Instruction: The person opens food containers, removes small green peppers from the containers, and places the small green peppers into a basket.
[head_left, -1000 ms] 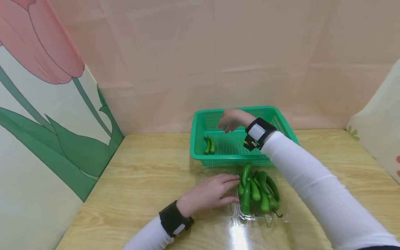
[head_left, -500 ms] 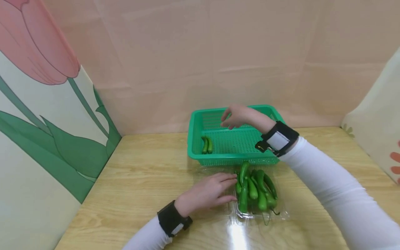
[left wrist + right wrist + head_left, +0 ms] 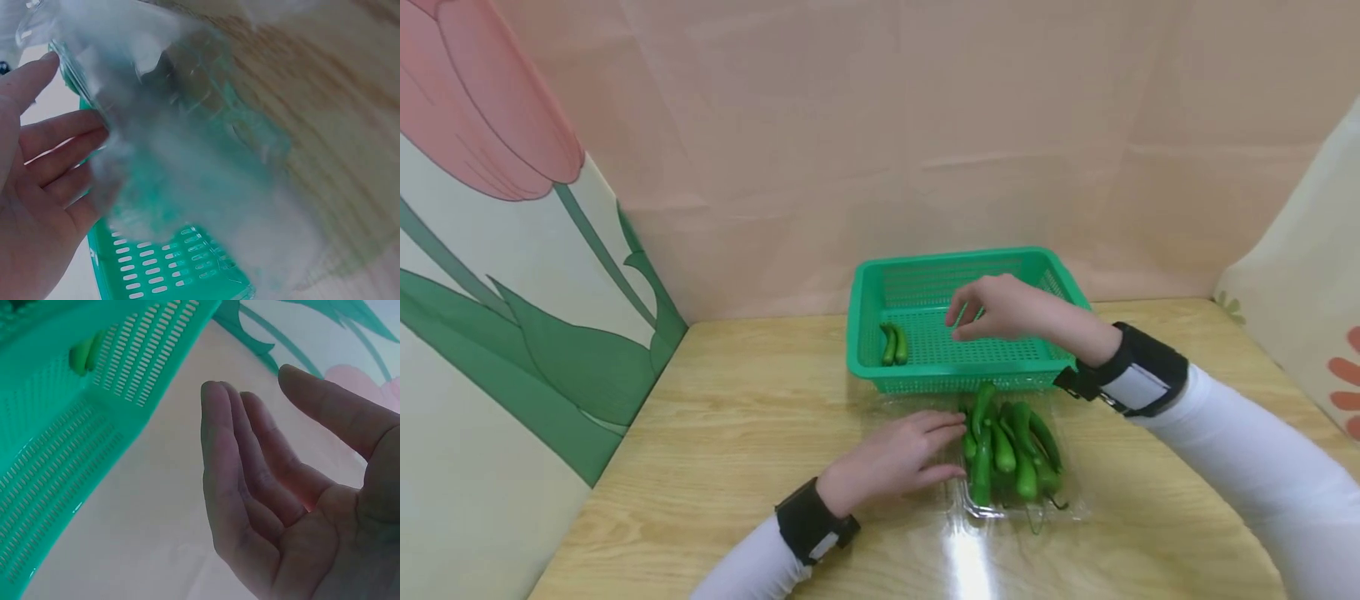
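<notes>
1. Several green peppers [image 3: 1002,450], lying together in a heap; we find them in the clear container, in front of the basket. Some are curved; one reaches past the far edge, toward the basket wall.
2. One clear container [image 3: 985,511], plastic, its near edge shining; we see more clear plastic spread to its left, blurred in the left wrist view.
3. One left hand [image 3: 901,457], at the container's left side. We note fingers extended and relaxed, thumb spread apart, fingertips at the plastic edge; whether they press on it we cannot tell.
4. One right hand [image 3: 1003,308], palm bare, above the basket. We record fingers gently bent, thumb apart from them, gripping nothing.
5. One green basket [image 3: 955,371], perforated, just behind the container.
6. Two smaller peppers [image 3: 901,346], side by side in the basket's left end.
7. Two black wristbands [image 3: 1138,375], one per arm, each with a pale patch, worn by white sleeves [image 3: 1262,458].
8. One wood-grain table [image 3: 737,400], beneath everything; we list behind it a pinkish backdrop [image 3: 880,125], and at left a tulip print [image 3: 497,108].
</notes>
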Action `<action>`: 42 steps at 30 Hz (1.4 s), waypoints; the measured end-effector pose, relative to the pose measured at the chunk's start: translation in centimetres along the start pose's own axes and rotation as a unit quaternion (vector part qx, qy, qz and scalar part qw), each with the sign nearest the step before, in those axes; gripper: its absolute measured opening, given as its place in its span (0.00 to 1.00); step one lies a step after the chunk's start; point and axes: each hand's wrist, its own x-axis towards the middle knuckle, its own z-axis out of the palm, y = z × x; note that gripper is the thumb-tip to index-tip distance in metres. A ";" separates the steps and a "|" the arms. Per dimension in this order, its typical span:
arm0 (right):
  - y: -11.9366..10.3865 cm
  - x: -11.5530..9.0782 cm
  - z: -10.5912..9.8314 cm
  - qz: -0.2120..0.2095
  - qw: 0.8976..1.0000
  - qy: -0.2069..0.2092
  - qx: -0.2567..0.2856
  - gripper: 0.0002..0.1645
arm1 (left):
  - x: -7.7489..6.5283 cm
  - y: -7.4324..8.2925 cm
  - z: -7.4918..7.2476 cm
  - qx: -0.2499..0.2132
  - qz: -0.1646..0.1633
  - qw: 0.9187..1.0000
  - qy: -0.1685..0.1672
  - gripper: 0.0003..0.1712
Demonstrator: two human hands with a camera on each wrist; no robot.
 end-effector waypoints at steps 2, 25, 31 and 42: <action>0.0 -0.7 0.4 -0.007 1.000 0.000 0.007 0.10 | 0.0 0.0 -0.1 0.000 -0.002 1.000 -0.002 0.34; 4.6 -5.2 5.1 -0.130 0.990 -0.026 0.046 0.09 | -0.2 0.0 -0.1 -0.005 -0.004 1.000 -0.002 0.35; 6.5 -5.4 6.1 -0.164 0.985 -0.019 0.045 0.13 | -0.2 0.0 0.0 -0.004 -0.002 1.000 0.000 0.35; 8.2 -6.3 7.7 -0.215 0.976 0.012 -0.033 0.17 | -0.1 -0.1 0.0 -0.003 -0.006 1.000 -0.004 0.35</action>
